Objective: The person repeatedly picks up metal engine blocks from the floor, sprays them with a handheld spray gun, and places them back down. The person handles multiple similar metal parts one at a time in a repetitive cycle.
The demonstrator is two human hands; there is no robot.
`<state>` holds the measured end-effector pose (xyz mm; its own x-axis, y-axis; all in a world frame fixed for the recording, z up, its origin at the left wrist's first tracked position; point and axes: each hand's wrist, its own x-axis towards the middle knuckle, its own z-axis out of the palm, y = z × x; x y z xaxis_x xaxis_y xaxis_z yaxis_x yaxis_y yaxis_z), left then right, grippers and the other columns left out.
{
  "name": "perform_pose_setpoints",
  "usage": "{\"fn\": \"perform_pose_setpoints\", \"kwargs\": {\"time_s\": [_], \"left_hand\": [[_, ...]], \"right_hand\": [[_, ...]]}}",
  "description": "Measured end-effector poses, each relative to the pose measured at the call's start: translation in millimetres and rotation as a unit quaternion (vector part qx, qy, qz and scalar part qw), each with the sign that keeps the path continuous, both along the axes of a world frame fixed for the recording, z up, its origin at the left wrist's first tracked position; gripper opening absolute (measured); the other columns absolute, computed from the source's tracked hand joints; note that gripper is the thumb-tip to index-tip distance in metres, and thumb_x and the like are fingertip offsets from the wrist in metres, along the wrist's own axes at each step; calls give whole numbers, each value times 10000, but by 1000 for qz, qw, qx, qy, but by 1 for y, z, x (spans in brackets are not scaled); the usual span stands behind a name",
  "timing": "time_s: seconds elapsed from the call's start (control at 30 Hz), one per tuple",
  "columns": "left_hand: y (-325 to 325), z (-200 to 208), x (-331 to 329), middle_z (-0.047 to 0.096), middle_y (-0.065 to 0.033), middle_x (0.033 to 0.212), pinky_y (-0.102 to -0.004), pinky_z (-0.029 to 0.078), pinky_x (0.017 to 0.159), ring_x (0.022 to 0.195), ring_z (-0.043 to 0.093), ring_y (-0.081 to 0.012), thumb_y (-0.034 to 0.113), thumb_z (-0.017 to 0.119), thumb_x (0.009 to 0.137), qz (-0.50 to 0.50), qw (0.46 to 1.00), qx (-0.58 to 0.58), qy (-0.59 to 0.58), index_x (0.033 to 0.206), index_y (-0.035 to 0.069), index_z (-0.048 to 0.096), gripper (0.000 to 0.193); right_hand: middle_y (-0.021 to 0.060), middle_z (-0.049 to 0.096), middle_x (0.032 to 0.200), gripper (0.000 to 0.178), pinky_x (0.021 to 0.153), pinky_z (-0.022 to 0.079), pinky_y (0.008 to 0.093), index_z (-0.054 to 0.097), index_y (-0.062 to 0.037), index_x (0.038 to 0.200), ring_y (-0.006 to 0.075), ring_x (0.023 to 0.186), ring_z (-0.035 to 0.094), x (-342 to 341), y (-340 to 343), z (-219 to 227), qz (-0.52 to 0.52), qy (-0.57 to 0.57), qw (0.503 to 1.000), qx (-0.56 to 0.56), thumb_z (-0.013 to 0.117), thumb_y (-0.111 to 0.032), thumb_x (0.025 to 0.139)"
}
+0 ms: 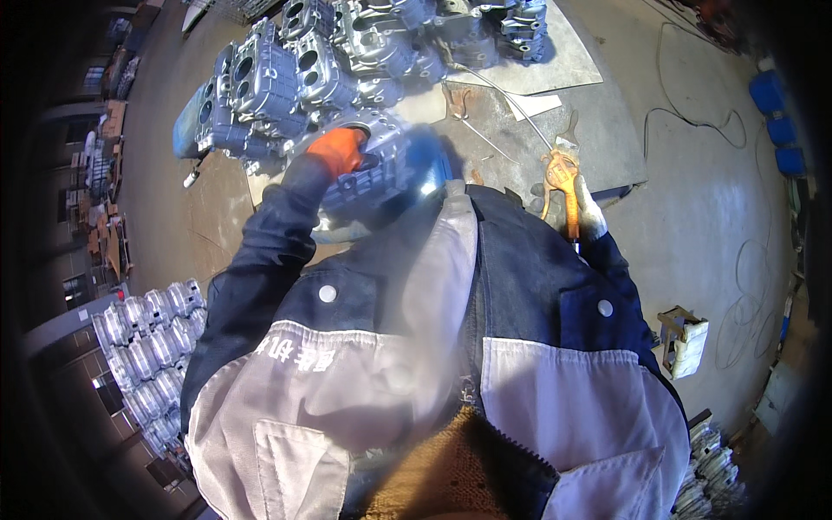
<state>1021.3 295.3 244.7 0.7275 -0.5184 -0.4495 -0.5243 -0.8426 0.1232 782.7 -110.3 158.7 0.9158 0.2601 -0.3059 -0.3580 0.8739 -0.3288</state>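
My left hand [338, 152], in an orange glove, rests on the upper edge of a grey cast-metal housing [373, 178]. Its fingers curl over the rim by an opening, and the thumb side lies against the casting. The housing stands close to my body on the table's near side. At the right, my right hand [591, 212], in a pale glove, is closed round the handle of an orange air blow gun [563, 178]. From the gun a long thin nozzle [516, 104] runs up and left over the tabletop. My right fingers are partly hidden behind the handle.
Several similar castings [321, 74] crowd the table's far left. A hooked tool [468, 117] and a white sheet [535, 106] lie on the metal tabletop [607, 113]. Blue containers [777, 126] and a loose hose [693, 121] are at the right. More castings [152, 347] are stacked at lower left.
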Motion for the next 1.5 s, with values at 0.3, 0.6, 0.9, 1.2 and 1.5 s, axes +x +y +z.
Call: {"fn": "perform_pose_setpoints", "kwargs": {"time_s": [0.3,0.6,0.9,1.2,1.5], "left_hand": [[-78,-64,-83,696,-115,864,-527,466,772,837,664,-323,129,634,725,-46,980,173,-90,835,104,705,133],[-113,-97,-89,665,-109,976,-515,460,750,896,643,-287,104,588,767,-8,988,140,-59,907,126,705,183],[-116,-45,-88,660,-141,1045,-519,514,670,987,640,-332,139,592,785,5,968,250,-26,981,91,701,229],[-93,-28,-83,665,-153,1019,-543,525,640,966,642,-331,194,620,770,-90,957,276,9,988,81,705,260],[-88,-22,-88,663,-185,1017,-434,531,772,970,646,-337,126,587,788,-94,965,243,-11,976,49,702,233]], "right_hand": [[87,511,1315,569,1017,375,273,414,24,1352,151,1204,473,71,6,20,45,-79,984,-156,450,-402,975],[12,540,652,542,494,369,276,631,-19,1078,88,550,446,87,31,137,296,-213,796,-483,380,-489,980],[140,509,1325,480,983,407,266,510,-12,1291,185,1197,509,27,-65,119,257,-172,910,-277,298,-354,1029],[94,600,1163,417,912,459,250,512,5,1249,145,1033,591,31,-53,5,173,17,978,-112,440,-320,998],[94,605,1156,455,911,464,267,511,-9,1258,160,1042,589,46,-38,-26,176,-31,968,-175,464,-368,982]]}}
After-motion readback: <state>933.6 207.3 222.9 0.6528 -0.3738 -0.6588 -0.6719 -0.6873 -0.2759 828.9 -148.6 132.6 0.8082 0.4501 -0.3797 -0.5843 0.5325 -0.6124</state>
